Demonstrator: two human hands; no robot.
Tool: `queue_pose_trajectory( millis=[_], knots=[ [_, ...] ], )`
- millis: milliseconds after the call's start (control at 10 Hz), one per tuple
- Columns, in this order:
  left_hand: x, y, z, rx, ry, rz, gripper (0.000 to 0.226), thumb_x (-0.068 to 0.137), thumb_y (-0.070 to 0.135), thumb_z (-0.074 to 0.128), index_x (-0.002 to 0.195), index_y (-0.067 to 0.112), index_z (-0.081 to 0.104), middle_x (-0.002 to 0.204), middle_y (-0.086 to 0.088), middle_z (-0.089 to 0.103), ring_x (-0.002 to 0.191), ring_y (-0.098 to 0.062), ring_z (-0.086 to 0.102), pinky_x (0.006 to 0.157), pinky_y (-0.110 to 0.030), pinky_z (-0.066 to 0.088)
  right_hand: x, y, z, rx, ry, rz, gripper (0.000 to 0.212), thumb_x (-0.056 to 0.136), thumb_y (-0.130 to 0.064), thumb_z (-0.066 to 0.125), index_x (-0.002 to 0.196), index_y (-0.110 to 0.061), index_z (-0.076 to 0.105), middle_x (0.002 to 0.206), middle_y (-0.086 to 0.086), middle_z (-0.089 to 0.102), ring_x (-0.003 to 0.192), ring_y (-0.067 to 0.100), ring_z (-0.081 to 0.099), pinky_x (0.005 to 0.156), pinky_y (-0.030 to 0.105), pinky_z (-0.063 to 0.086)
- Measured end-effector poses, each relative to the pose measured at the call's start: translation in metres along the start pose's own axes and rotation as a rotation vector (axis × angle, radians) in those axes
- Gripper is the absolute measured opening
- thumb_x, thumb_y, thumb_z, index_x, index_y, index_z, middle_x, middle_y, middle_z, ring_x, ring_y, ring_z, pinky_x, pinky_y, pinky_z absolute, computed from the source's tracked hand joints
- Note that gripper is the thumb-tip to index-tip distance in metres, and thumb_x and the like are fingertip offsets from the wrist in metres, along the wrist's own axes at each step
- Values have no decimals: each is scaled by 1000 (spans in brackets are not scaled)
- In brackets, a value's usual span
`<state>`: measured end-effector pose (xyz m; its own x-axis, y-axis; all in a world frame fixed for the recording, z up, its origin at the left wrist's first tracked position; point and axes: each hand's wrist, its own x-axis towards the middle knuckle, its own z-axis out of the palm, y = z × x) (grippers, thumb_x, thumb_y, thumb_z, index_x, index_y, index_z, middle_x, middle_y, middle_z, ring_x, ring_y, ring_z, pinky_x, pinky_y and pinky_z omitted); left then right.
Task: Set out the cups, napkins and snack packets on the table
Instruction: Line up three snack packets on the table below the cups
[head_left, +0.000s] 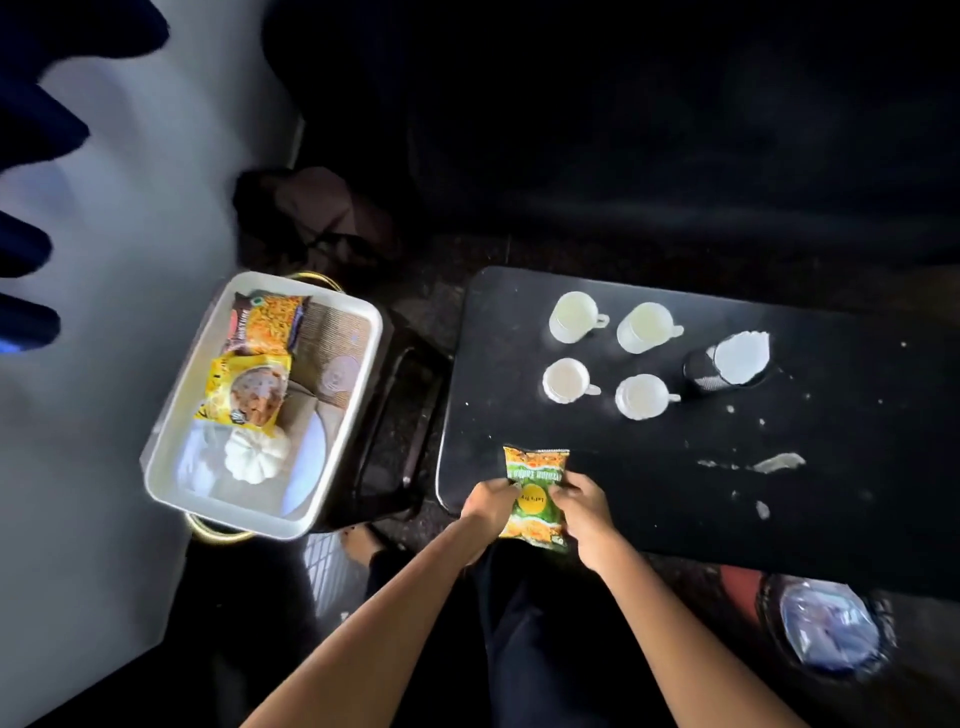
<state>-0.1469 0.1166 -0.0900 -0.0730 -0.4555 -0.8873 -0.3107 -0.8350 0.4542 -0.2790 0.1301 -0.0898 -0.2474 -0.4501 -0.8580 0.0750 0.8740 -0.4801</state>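
I start with the dark, scuffed rectangular surface (779, 519) filling the right half of the frame, since that is where everything has to end up. Next in size is the white rectangular tray with brass-coloured handles (332, 415) at centre left, standing well apart from the surface on a dark stand. It holds two snack packets: a brown-and-orange packet (267, 322) at its upper end and a yellow packet printed with a bowl picture (244, 389) below it. A white pumpkin-shaped piece (255, 452) and some pale flat items also lie in there; I cannot tell what those are.

On the surface, the black mesh holder stuffed with white paper napkins (727, 366) stands at upper right of the group, so I judge the napkins done. Just left of it, four small white handled cups (605, 353) sit in two rows of two, near one another but apart; the cups look done as well.

Smallest is the green-and-orange snack packet (535, 496) at the lower-left edge of the surface. My left hand (491, 501) and right hand (584, 512) each have fingers pinched closed on a side of it. Whether it rests on the surface or hangs just above, I cannot tell.

By my reckoning this is the first packet going down, with two left in the tray.
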Motion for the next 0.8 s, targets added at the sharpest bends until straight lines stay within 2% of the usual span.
queue_pose_trajectory(
  millis=[100,200,300,400,500,600,700,800],
  knots=[
    [7,8,14,21,-27,1,34,97,8,45,129,1,53,117,-10,59,98,-14,52,61,-5,48,27,-3,-5,-76,16,-19,32,92,1,48,123,-3,56,119,18,63,101,28,62,88,38,51],
    [22,16,23,-89,-5,-72,35,98,5,41,133,3,49,134,-14,53,118,-23,54,76,-6,48,41,-7,-3,-99,-32,-10,41,91,5,44,129,-7,52,125,12,61,97,20,60,80,31,49],
    [39,26,35,108,-67,-96,42,99,4,38,141,0,36,148,-18,38,139,-30,34,99,-9,37,49,-7,-7,-143,-56,25,52,92,6,38,141,-10,38,129,4,52,101,15,51,80,24,43],
    [46,31,39,157,-65,-48,43,98,7,43,141,6,40,147,-13,43,135,-26,41,94,-12,39,53,-4,-14,-215,-58,15,45,92,6,36,136,-6,44,109,2,54,92,14,51,80,25,43],
    [46,36,41,226,-76,-90,47,97,15,46,144,17,38,148,-5,42,134,-24,42,109,-32,34,51,-1,-18,-237,-42,3,43,90,5,40,130,-9,50,101,0,58,83,11,54,71,21,46],
    [40,35,39,215,-24,-59,43,94,21,50,137,19,48,139,-3,52,127,-24,50,103,-32,39,43,3,-22,-303,33,-28,43,88,1,47,129,-8,51,117,7,56,104,21,58,84,30,50],
    [30,32,28,180,40,-44,26,92,20,49,112,21,65,107,-4,66,102,-21,60,86,-28,45,34,10,-24,-447,73,-60,29,85,-2,48,110,-6,62,116,12,63,107,29,59,86,32,47],
    [16,26,5,121,60,-30,26,92,15,46,73,25,59,85,-2,59,83,-19,53,69,-30,38,24,10,-13,-552,25,-56,21,85,-4,50,96,-8,67,109,11,67,101,30,60,78,31,44]
  ],
)
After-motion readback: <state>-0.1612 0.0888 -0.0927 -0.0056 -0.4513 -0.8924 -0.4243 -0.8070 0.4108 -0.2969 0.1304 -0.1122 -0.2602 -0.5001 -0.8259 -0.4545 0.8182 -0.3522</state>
